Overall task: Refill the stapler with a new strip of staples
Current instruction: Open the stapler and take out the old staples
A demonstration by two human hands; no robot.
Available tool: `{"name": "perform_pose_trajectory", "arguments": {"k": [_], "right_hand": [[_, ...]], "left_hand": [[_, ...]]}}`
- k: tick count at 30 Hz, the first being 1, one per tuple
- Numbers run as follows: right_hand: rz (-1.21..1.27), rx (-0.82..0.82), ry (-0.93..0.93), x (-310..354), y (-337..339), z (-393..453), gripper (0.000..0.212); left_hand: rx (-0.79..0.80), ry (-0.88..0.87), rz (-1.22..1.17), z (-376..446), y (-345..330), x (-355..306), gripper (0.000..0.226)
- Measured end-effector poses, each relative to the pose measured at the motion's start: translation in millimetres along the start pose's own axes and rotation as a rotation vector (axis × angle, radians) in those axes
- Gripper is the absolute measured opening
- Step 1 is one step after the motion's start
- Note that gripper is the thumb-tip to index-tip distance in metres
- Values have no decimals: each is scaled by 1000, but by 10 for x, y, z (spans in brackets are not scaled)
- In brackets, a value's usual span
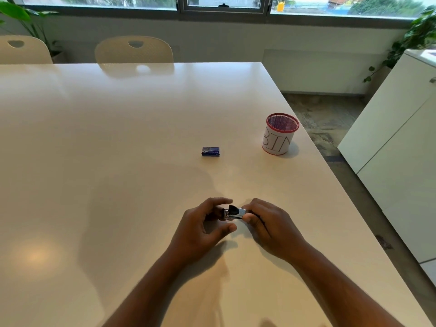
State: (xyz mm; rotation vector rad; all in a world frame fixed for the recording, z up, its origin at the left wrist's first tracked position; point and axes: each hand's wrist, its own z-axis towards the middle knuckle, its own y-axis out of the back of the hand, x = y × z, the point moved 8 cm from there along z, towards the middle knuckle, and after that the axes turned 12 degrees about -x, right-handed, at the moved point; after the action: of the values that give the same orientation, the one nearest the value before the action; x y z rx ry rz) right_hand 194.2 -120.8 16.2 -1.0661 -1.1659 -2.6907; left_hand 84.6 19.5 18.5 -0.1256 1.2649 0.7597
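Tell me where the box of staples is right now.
In the head view, the small blue staple box lies on the white table, beyond both hands, left of the red mesh bin cup.

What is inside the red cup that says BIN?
Only red mesh shows through the open top of the cup on the table. Its bottom is hidden, so I can't tell.

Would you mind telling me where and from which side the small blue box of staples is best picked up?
Judging by its pose, grip the box of staples across its short width, pinching the two long side faces from above. It lies flat on the table with bare surface all round, so a top-down pinch looks unobstructed. Both hands are busy on the stapler now.
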Motion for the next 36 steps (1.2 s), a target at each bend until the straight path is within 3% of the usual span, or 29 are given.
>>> {"name": "perform_pose_trajectory", "arguments": {"k": [3,8,16,25,31,36], "right_hand": [[32,0,8,27,11,1,26],[-27,-13,59,77,42,-10,36],[-56,1,49,39,29,-20,24],[-28,-21,21,30,57,-16,28],[-49,12,31,57,34,-26,21],[-54,16,22,44,33,-22,21]], "left_hand": [[-7,8,16,6,19,-6,56],[-19,0,-9,1,18,-14,39],[-30,34,11,-47,-21,57,37],[-46,38,49,-46,-36,109,54],[-39,6,56,-52,-51,96,37],[-17,-3,92,-63,-66,100,38]]}}
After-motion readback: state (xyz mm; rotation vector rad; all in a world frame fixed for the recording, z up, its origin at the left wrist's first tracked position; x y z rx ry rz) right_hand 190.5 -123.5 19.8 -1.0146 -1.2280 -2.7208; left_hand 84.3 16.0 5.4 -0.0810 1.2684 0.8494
